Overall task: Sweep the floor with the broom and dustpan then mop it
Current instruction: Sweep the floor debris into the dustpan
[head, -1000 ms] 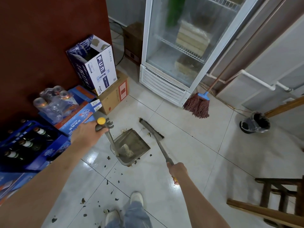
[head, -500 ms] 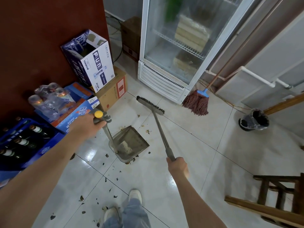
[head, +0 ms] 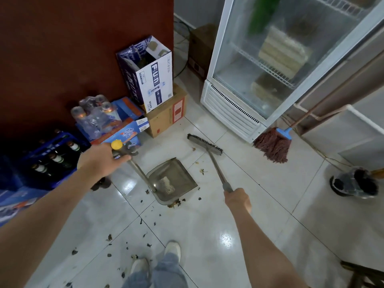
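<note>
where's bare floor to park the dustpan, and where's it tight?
Free: the tiles right of the broom, between the mop and the right hand. Crowded: the left wall, lined with boxes and the bottle crate. Debris litters the tiles from the dustpan to the shoes.

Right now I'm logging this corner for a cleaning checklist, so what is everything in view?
broom: one, grey, head on floor beyond the dustpan
dustpan: one, grey metal, on floor, pale scrap inside
debris: many dark bits, scattered on tiles near the feet
mop: one, red-brown head, blue clamp, leaning by the fridge
fridge: one, white, glass door
bin: one, dark, lined, at right
white and blue box: one, atop brown carton
bottle pack: one, clear wrap, on blue boxes
blue crate: one, holding bottles
wooden furniture: brown, bottom right
left hand: grips dustpan handle
right hand: grips broom handle
</note>
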Tool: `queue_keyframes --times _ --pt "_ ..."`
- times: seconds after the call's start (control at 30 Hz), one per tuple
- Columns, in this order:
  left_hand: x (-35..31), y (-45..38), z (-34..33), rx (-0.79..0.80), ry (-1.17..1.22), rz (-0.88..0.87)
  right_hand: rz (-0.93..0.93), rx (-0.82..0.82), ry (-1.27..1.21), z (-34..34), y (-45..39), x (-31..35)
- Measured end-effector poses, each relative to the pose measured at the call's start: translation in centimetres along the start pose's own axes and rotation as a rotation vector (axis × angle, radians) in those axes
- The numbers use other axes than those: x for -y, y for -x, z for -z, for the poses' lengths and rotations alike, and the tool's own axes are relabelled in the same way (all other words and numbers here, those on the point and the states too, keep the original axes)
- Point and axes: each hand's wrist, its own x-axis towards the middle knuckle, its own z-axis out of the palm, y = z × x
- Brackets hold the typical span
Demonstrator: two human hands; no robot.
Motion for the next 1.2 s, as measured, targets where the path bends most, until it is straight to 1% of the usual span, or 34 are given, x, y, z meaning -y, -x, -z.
queue_keyframes --times 0.1,0.2,0.4,0.53,0.7,0.9,1.07,1.2 --pt "1.2 -0.4 -0.2 -0.001 -0.007 -0.013 0.018 0.014 0.018 0.1 -1.1 1.6" --pt "1.7 -0.5 -0.8 0.025 -0.013 0.022 0.031 0.023 0.018 -0.1 -2.2 2.6" --pt "2.2 -0.1 -0.9 0.031 -0.009 0.066 0.054 0.018 0.091 -0.9 -2.9 2.7" --pt "3.2 -0.1 -1.2 0.037 -0.009 0.041 0.049 0.023 0.122 -1.8 -2.0 2.6" --pt "5.3 0.5 -1.3 0.024 0.001 0.009 0.026 0.034 0.123 -3.7 0.8 1.4" --pt "9.0 0.4 -0.8 0.036 0.034 -0.029 -0.043 0.056 0.073 -7.0 6.3 0.4" --pt "12.2 0.0 0.2 0.056 0.013 -0.057 -0.083 0.057 0.007 -10.2 10.1 0.5" --pt "14.5 -0.1 0.7 0.060 0.023 -0.107 -0.108 -0.005 0.028 -11.5 12.2 0.4"
